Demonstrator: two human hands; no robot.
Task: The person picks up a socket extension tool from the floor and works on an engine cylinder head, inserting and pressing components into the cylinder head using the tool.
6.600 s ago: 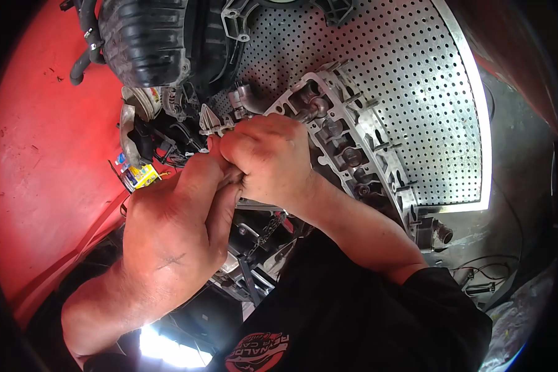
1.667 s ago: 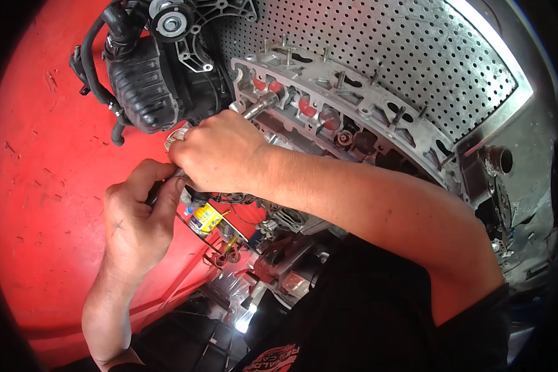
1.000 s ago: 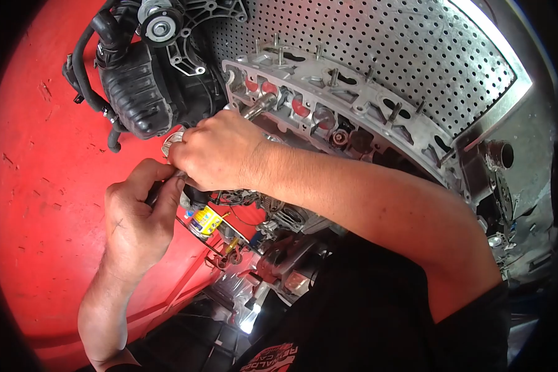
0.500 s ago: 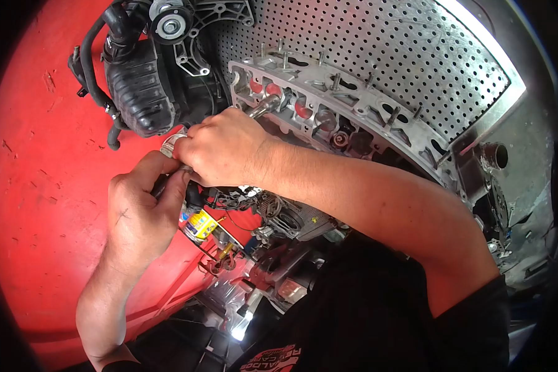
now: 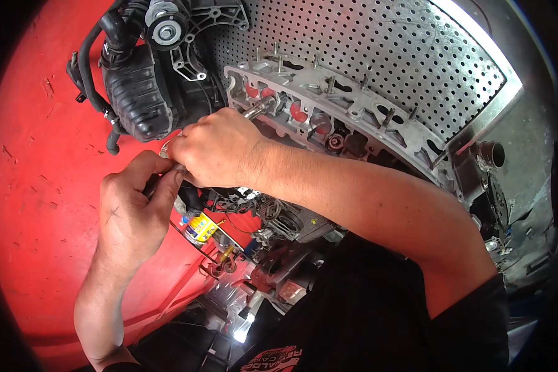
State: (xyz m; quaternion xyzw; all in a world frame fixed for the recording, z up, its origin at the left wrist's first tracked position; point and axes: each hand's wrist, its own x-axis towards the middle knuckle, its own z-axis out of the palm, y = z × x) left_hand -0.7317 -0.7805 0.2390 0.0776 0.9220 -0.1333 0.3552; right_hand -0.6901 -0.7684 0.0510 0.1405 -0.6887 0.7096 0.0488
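Note:
My right hand (image 5: 216, 149) is closed around a metal tool. Its shiny shaft (image 5: 258, 108) comes out past the knuckles toward the cylinder head (image 5: 344, 102), and a pale rounded metal end (image 5: 164, 149) shows by the fingers. Close against it, my left hand (image 5: 133, 208) is closed, thumb and fingers pinched on something dark that the fingers mostly hide. Upright studs stand along the cylinder head, with reddish round openings in its side. How the shaft meets the head is unclear.
A black ribbed plastic engine part (image 5: 136, 93) with hoses lies at upper left, beside a pulley (image 5: 167, 31). Perforated metal sheet (image 5: 378, 43) lies behind the head. Below the hands are engine parts (image 5: 279, 217) and a yellow container (image 5: 200, 228). A red surface (image 5: 37, 186) fills the left.
Both hands have shifted slightly left, still together. The pale metal end shows less beside the right fingers. The whole view has moved a little.

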